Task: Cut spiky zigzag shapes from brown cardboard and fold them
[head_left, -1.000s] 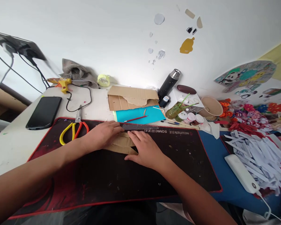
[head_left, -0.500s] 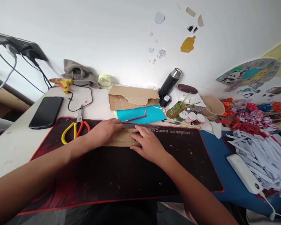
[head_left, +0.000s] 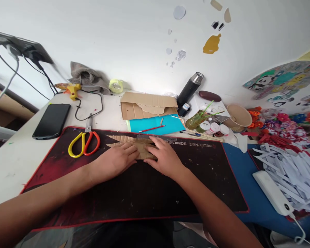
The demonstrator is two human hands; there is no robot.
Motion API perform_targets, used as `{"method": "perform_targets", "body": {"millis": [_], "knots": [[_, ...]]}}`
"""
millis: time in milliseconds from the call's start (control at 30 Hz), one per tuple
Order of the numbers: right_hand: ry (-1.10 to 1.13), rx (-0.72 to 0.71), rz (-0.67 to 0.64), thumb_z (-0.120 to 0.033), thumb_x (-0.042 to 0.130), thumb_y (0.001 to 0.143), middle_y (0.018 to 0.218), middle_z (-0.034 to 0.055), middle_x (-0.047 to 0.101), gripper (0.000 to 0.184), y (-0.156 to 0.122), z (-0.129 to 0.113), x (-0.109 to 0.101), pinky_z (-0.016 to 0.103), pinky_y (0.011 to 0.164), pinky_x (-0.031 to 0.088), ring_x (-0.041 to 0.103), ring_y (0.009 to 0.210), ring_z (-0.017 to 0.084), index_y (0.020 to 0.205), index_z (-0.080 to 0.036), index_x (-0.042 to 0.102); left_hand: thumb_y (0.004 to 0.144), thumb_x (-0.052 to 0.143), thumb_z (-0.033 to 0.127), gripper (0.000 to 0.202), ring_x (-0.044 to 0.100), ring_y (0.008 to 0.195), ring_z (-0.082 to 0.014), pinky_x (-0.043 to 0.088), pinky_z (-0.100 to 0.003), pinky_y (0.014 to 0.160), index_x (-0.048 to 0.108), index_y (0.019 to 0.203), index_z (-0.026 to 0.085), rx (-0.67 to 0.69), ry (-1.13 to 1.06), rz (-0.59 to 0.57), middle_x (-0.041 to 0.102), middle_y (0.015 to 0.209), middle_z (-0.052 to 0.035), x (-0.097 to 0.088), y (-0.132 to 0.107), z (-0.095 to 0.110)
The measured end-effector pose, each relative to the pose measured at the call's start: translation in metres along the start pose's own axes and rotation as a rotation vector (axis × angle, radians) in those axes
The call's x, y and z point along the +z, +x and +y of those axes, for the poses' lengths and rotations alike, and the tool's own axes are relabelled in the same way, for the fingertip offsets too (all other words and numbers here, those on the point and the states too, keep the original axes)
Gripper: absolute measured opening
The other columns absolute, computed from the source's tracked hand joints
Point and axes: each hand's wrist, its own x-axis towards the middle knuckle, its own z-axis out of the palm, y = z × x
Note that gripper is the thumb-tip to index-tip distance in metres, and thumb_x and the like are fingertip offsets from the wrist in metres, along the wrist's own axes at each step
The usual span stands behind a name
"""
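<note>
A piece of brown cardboard [head_left: 142, 152] lies on the dark desk mat, its left end cut into pointed tips. My left hand [head_left: 120, 157] rests over its middle with the fingers laid flat and close together, hiding part of it. On the right end my right hand [head_left: 165, 155] presses down, fingers stretched and spread apart. A clear ruler [head_left: 143, 137] lies along the far edge of the cardboard, partly covered by my right hand. Left of my left hand are scissors [head_left: 84, 143] with one yellow and one red handle.
Behind the mat [head_left: 144, 193] are a folded cardboard sheet [head_left: 131, 101], a blue sheet [head_left: 155, 121] and a red pencil [head_left: 152, 128]. A phone [head_left: 51, 121] and a yellow glue gun [head_left: 72, 90] sit at left. Paint jars [head_left: 214, 128] and white paper strips [head_left: 286, 172] stand at right.
My left hand has slid nearer to me across the cardboard, uncovering its pointed left end. My right hand keeps its place on the right end. The view has shifted slightly.
</note>
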Motion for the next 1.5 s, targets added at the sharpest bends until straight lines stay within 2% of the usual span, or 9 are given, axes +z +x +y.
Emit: {"method": "perform_targets", "body": {"millis": [267,500,667,900,967,1100,1167,1333,1500], "knots": [[0.031,-0.016,0.187,-0.034,0.072,0.103,0.155,0.0188,0.063,0.024,-0.007,-0.005,-0.006,0.062,0.122,0.045,0.053,0.149,0.038,0.121,-0.02,0.08,0.102,0.055,0.006,0.02,0.07,0.087,-0.0272,0.057,-0.038,0.077,0.074,0.103,0.014,0.076,0.133,-0.017,0.073,0.094,-0.0105,0.012,0.009,0.002],[0.35,0.167,0.362,-0.033,0.066,0.107,0.094,0.0071,0.077,0.017,-0.02,-0.01,-0.005,0.038,0.084,0.058,0.072,0.088,0.023,0.097,-0.021,0.076,0.1,0.059,0.024,0.012,0.074,0.08,-0.0209,0.057,-0.032,0.074,0.07,0.096,0.02,-0.412,-0.377,0.068,0.076,0.093,-0.0047,-0.018,0.03,0.003],[0.635,0.277,0.257,-0.04,0.069,0.103,0.124,0.0096,0.079,0.03,-0.014,-0.016,0.004,0.039,0.095,0.061,0.077,0.107,0.025,0.128,-0.023,0.073,0.094,0.061,0.024,0.056,0.071,0.067,-0.0166,0.054,-0.029,0.061,0.052,0.149,0.021,-0.551,-0.785,0.099,0.069,0.089,0.0017,-0.016,0.043,0.005],[0.85,0.286,0.078,-0.032,0.069,0.101,0.144,0.0085,0.074,0.05,0.0,-0.013,-0.005,0.042,0.108,0.056,0.072,0.13,0.029,0.151,-0.024,0.062,0.105,0.051,0.034,0.061,0.079,0.095,-0.0226,0.065,-0.039,0.083,0.037,0.162,0.018,-0.577,-1.353,0.129,0.073,0.107,-0.0075,0.006,0.053,0.004],[0.818,0.284,0.029,-0.021,0.066,0.1,0.14,0.0064,0.077,0.046,0.002,-0.006,-0.01,0.04,0.106,0.056,0.073,0.126,0.028,0.146,-0.025,0.066,0.106,0.05,0.034,0.056,0.078,0.097,-0.0233,0.065,-0.041,0.086,0.044,0.16,0.019,-0.528,-1.259,0.112,0.074,0.111,-0.0091,-0.001,0.05,-0.002],[0.604,0.263,-0.112,-0.018,0.067,0.101,0.118,0.0035,0.083,0.027,0.009,0.001,-0.021,0.034,0.091,0.052,0.076,0.107,0.026,0.125,-0.025,0.078,0.107,0.054,0.034,0.037,0.067,0.118,-0.0318,0.055,-0.052,0.103,0.069,0.138,0.022,-0.37,-0.458,0.273,0.07,0.131,-0.0147,-0.02,0.044,-0.015],[0.446,0.238,-0.176,-0.021,0.069,0.103,0.109,0.004,0.084,0.018,0.018,0.001,-0.025,0.032,0.082,0.048,0.076,0.099,0.025,0.117,-0.024,0.08,0.108,0.052,0.03,0.037,0.061,0.13,-0.0346,0.049,-0.053,0.11,0.068,0.14,0.023,-0.222,-0.213,0.198,0.069,0.139,-0.0148,-0.022,0.042,-0.021],[0.054,0.18,-0.216,-0.029,0.073,0.104,0.109,0.0111,0.082,0.013,0.039,0.0,-0.031,0.033,0.077,0.042,0.073,0.1,0.028,0.11,-0.019,0.08,0.108,0.053,0.023,0.028,0.071,0.112,-0.028,0.051,-0.042,0.101,0.072,0.128,0.021,-0.141,-0.141,-0.124,0.078,0.122,-0.0109,-0.008,0.042,-0.038],[0.042,0.184,-0.204,-0.027,0.074,0.105,0.114,0.0095,0.078,0.014,0.041,0.01,-0.032,0.032,0.081,0.042,0.07,0.105,0.025,0.116,-0.019,0.077,0.106,0.054,0.028,0.022,0.073,0.104,-0.0276,0.052,-0.037,0.089,0.074,0.114,0.02,-0.3,-0.182,-0.198,0.078,0.112,-0.0085,-0.005,0.042,-0.047]]}}
